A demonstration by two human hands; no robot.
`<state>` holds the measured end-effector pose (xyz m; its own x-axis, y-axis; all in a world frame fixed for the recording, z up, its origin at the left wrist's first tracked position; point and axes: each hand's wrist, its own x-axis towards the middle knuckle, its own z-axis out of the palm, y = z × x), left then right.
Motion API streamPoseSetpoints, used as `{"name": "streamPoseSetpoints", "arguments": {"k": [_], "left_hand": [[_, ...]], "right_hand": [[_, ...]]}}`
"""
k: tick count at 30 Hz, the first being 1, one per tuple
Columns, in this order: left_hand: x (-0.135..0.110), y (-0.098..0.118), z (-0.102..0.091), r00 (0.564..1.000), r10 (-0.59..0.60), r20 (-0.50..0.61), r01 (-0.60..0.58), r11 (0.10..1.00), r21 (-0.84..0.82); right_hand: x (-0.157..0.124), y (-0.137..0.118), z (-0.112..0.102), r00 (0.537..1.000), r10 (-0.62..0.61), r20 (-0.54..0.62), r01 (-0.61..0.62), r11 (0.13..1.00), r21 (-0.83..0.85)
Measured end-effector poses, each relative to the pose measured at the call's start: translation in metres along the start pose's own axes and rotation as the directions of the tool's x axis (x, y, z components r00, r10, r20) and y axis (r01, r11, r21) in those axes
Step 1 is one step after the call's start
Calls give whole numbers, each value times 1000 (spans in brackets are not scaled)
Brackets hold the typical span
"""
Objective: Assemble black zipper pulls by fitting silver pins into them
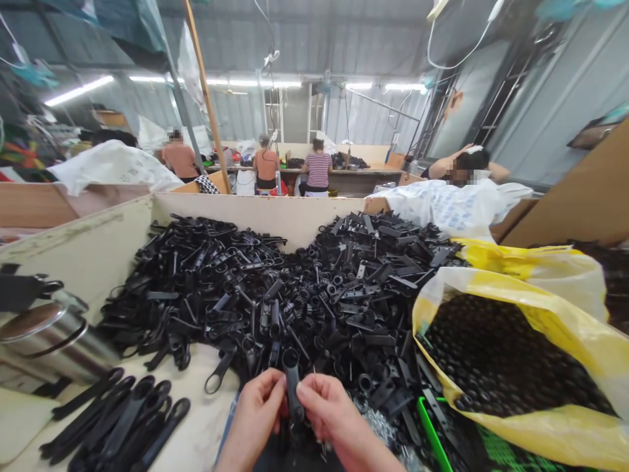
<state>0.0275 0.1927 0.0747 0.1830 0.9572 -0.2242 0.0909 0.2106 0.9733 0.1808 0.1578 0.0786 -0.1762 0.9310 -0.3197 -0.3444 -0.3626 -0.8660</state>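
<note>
Low in the middle of the head view, my left hand (pixel 256 412) is closed on one side of a black plastic handle with a ring end (pixel 293 380). Its ring points away from me. My right hand (pixel 337 410) pinches the same handle from the other side; a thin metal piece seems to show by its fingers, too blurred to name. Just beyond both hands rises a heap of loose black parts (pixel 236 262), with flat bars, rings and ring-ended handles. Silvery small metal pieces (pixel 381 423) lie beside my right hand.
Several similar black handles (pixel 128 419) lie in a stack at left, near a metal cylinder (pixel 63 337). At right, a yellow-and-white bag (pixel 550 432) holds small dark round parts, over a green basket (pixel 432 432). Low boards (pixel 314 213) wall the table; people sit further back.
</note>
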Motion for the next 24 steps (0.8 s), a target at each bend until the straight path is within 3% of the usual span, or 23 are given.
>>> {"name": "streamPoseSetpoints", "arguments": {"k": [6, 9, 12, 14, 15, 17, 18, 21, 24], "left_hand": [[-22, -2, 2, 995, -37, -94, 23, 990, -137], [-36, -2, 0, 990, -92, -108, 61, 963, -261], [-46, 8, -11, 963, -195, -187, 92, 887, -452], [-52, 16, -23, 934, -257, -246, 106, 860, -499], [-56, 20, -29, 924, -281, -260, 126, 864, -488], [-65, 23, -37, 923, -306, -235, 170, 870, -462], [-69, 23, -39, 929, -311, -202, 190, 867, -461], [-84, 19, -35, 940, -338, -47, 262, 802, -536], [-97, 14, -26, 909, -400, 116, 376, 666, -644]], "right_hand": [[-11, 12, 6, 995, -80, -62, 66, 979, -195], [-21, 9, 12, 985, -169, 20, 162, 897, -411], [-28, -13, 9, 968, -227, 102, 239, 726, -645], [-26, -31, -1, 932, -361, 37, 260, 592, -763], [-21, -40, -8, 895, -446, 5, 248, 488, -837], [-8, -51, -20, 813, -582, -3, 132, 190, -973], [0, -53, -25, 802, -597, -1, 90, 123, -988], [22, -50, -36, 807, -590, 6, 38, 41, -998], [26, -47, -44, 808, -589, 7, 19, 15, -1000]]}}
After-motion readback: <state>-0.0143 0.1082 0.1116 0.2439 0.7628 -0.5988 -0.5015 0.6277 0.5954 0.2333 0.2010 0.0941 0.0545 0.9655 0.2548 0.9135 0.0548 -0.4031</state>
